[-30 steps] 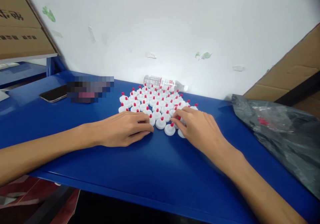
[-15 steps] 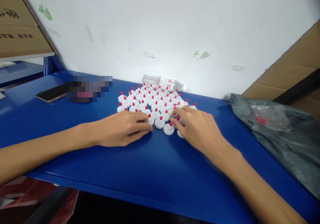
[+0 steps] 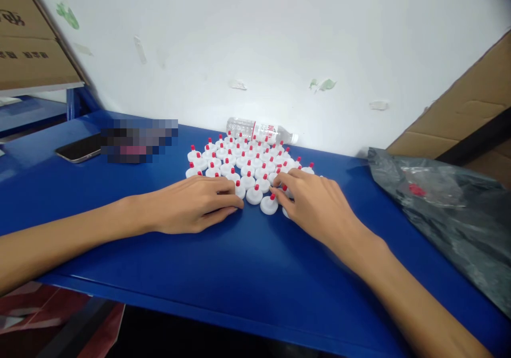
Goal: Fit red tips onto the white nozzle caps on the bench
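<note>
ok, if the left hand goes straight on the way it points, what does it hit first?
Likely the red-tipped, white, round, plastic-looking cap just ahead of the left hand; depth is unclear, so they may already touch.

No word or number can be read with certainty; print is visible on two objects. Cardboard box [image 3: 34, 73], at the far left of the view: dark, Chinese-looking characters in two rows on the brown face. The upper row [image 3: 13, 17] is larger and bolder; the lower row [image 3: 35, 55] is smaller and divided by a gap into two groups, the left one reaching the view's edge. Bottle [image 3: 241, 128], clear and lying on its side: a white label [image 3: 261, 132] with a red stripe at one end and red characters, too small to decipher.
</note>
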Action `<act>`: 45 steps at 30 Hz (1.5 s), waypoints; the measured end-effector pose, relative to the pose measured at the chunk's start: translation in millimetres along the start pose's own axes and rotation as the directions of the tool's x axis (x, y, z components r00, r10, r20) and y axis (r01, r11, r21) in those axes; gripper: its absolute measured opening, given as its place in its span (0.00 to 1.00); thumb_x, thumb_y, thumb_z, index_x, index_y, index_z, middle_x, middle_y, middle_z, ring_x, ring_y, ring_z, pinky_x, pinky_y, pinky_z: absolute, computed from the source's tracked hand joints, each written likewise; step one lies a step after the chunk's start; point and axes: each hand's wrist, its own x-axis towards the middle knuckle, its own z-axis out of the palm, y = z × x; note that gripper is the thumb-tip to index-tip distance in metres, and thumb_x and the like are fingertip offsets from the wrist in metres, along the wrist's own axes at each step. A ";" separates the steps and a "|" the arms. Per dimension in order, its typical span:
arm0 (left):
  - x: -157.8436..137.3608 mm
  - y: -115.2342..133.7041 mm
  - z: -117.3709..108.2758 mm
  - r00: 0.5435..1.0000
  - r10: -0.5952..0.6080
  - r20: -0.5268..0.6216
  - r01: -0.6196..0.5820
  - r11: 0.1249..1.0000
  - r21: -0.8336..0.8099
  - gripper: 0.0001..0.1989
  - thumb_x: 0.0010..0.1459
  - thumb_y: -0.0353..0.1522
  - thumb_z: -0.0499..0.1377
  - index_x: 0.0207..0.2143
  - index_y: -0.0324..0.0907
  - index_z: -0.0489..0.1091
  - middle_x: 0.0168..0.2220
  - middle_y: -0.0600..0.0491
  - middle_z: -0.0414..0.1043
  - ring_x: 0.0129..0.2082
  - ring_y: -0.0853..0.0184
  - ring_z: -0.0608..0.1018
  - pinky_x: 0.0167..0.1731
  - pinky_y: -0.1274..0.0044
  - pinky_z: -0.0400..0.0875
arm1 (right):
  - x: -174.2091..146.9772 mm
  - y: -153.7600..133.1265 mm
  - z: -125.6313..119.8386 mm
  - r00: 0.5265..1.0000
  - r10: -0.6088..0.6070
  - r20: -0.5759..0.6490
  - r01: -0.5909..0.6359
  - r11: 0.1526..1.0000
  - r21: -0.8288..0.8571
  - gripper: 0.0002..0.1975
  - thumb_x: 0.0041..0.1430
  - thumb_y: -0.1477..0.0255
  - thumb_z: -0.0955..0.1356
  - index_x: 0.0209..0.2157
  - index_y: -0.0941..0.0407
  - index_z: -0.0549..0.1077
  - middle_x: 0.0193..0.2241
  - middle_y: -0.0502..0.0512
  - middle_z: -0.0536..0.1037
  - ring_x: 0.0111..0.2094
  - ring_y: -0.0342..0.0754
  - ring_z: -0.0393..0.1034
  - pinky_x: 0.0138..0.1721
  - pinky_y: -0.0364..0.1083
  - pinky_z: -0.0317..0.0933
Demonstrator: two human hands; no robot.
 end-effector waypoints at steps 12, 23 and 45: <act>1.1 1.5 -2.9 1.000 -0.013 0.027 0.012 0.999 0.031 0.13 0.73 0.30 0.51 0.53 0.43 0.73 0.41 0.50 0.73 0.36 0.66 0.77 0.36 0.76 0.68 | 0.4 2.2 -1.0 0.999 0.000 0.044 -0.001 1.000 0.012 0.11 0.71 0.67 0.63 0.44 0.52 0.77 0.39 0.51 0.80 0.34 0.49 0.74 0.27 0.47 0.44; 1.2 2.0 -3.0 1.000 -0.014 0.028 0.013 0.999 0.041 0.13 0.73 0.30 0.51 0.54 0.42 0.73 0.41 0.50 0.73 0.36 0.66 0.77 0.36 0.76 0.68 | 0.2 2.3 -0.5 0.999 0.002 0.052 -0.002 1.000 0.006 0.12 0.72 0.66 0.62 0.45 0.51 0.77 0.40 0.51 0.81 0.36 0.51 0.75 0.27 0.48 0.45; 1.7 2.1 -3.8 0.999 -0.027 0.041 0.025 0.998 0.052 0.14 0.74 0.30 0.51 0.54 0.43 0.73 0.41 0.50 0.73 0.35 0.66 0.76 0.36 0.76 0.67 | -0.2 2.6 -0.8 0.999 0.002 0.049 -0.002 1.000 0.005 0.12 0.71 0.67 0.63 0.45 0.51 0.78 0.39 0.52 0.81 0.36 0.51 0.75 0.27 0.47 0.44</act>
